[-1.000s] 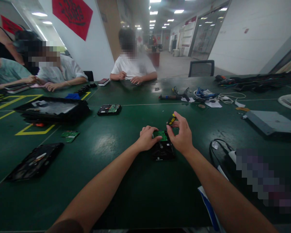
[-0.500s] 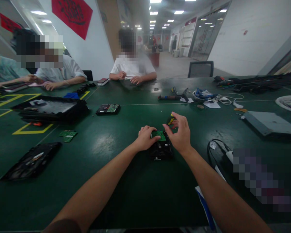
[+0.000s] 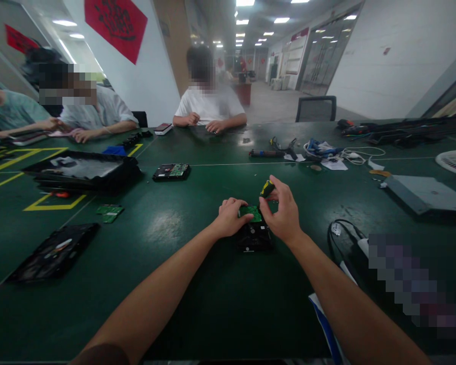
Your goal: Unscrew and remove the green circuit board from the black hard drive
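In the head view, a black hard drive (image 3: 254,239) lies on the green table in front of me, a green circuit board (image 3: 255,213) on its upper side. My left hand (image 3: 230,218) is closed around the drive's left side, its thumb resting on the board. A small screwdriver with a yellow and black handle (image 3: 266,189) stands tilted over the drive's far right part. Thumb and fingers of my right hand (image 3: 284,210) hold that handle. The screwdriver's tip is too small and dark to make out.
Left of me lie a black plastic cover (image 3: 55,251), loose green circuit boards (image 3: 110,212), a stack of black trays (image 3: 85,170) and another hard drive (image 3: 171,172). A grey metal box (image 3: 429,195) and cables (image 3: 336,225) are at right. People sit across the table.
The thumb of my right hand has moved closer to the screwdriver's handle, and more of the handle shows. My left hand stays on the hard drive. The view has shifted slightly.
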Motion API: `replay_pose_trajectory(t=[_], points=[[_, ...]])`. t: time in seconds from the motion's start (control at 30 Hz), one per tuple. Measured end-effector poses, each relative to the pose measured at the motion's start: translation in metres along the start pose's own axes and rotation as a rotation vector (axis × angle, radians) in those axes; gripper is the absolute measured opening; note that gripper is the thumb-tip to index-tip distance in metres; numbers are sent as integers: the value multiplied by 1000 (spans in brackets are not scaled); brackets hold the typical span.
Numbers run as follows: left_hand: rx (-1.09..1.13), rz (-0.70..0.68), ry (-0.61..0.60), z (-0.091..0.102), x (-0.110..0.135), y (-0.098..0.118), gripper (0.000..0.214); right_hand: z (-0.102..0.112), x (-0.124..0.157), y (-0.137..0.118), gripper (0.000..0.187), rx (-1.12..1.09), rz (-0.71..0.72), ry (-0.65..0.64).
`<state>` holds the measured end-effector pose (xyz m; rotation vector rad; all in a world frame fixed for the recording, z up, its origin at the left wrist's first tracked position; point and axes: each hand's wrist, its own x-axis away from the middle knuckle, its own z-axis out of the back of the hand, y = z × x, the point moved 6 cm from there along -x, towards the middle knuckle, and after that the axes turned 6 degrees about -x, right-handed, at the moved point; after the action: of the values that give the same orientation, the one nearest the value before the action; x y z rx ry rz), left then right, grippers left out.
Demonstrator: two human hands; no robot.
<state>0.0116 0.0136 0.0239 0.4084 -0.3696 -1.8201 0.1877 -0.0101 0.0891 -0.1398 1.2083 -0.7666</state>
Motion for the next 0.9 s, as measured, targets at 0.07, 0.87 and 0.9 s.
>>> replay_pose_trajectory(t=[0.07, 0.87, 0.9], points=[[0, -2, 2, 0, 0, 0, 51, 1, 0, 0, 68, 4, -4, 2], [0, -9, -2, 0, 0, 0, 51, 1, 3, 6, 61, -59, -65, 6], [0, -8, -1, 0, 0, 0, 50, 2, 4, 8, 61, -60, -76, 22]])
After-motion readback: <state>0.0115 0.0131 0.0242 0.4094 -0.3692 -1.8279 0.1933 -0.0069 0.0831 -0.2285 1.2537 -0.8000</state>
